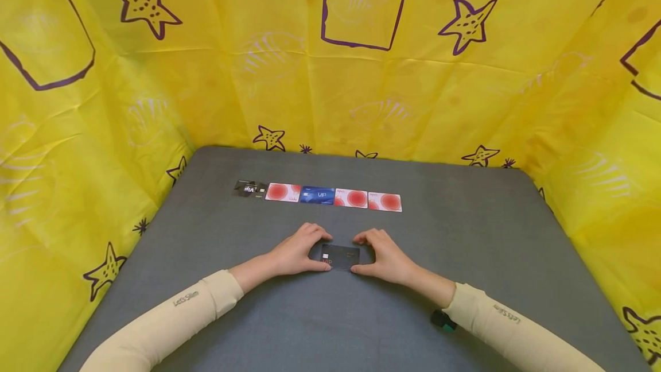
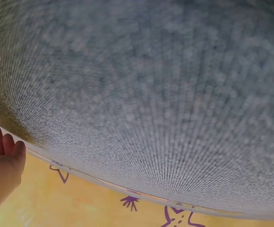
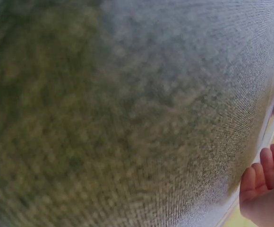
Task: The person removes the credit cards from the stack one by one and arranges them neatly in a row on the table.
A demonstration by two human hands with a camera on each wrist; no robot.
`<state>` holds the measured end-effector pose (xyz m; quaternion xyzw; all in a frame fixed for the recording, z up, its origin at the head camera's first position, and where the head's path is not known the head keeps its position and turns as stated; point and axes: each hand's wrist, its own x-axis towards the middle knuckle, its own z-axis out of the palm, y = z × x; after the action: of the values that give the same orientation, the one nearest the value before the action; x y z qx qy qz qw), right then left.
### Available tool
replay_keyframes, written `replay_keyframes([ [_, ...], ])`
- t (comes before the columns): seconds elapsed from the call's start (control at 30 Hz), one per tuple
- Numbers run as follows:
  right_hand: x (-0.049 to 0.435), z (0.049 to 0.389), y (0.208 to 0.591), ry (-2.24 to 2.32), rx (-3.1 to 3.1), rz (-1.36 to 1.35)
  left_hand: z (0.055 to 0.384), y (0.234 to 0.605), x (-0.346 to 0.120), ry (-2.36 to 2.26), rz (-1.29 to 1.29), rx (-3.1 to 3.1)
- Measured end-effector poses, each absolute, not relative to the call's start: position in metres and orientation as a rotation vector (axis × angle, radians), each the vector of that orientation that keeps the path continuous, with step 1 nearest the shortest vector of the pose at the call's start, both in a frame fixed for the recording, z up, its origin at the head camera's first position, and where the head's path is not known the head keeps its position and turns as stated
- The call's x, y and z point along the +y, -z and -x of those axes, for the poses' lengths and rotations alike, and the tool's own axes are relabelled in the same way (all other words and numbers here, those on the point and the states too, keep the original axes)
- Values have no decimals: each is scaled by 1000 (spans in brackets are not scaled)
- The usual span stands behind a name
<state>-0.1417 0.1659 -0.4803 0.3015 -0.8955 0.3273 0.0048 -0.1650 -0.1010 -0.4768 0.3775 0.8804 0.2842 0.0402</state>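
A dark card (image 1: 342, 256) with VIP lettering and a small light square lies in front of me on the grey table. My left hand (image 1: 299, 252) frames its left end, thumb tip at the near corner and index fingertip just beyond the far edge. Mirroring it at the right end, my right hand (image 1: 387, 258) has its thumb tip by the near corner, with a small gap between the index fingertip and the far edge. In the wrist views only part of the left hand (image 2: 4, 163) and right hand (image 3: 267, 191) shows, without the card.
Farther back runs a row of cards: a black Vip card (image 1: 250, 189), a red-and-white card (image 1: 283, 192), a blue VIP card (image 1: 317, 195), then two more red-and-white cards (image 1: 351, 198). The table (image 1: 465, 234) ends at yellow patterned cloth walls (image 1: 310, 85).
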Motion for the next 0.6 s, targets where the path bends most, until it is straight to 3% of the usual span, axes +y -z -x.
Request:
replay_keyframes([
  [0.6,164,140,480,-946,-2791,-1015,167,481,-103,-886,-1167,2677],
])
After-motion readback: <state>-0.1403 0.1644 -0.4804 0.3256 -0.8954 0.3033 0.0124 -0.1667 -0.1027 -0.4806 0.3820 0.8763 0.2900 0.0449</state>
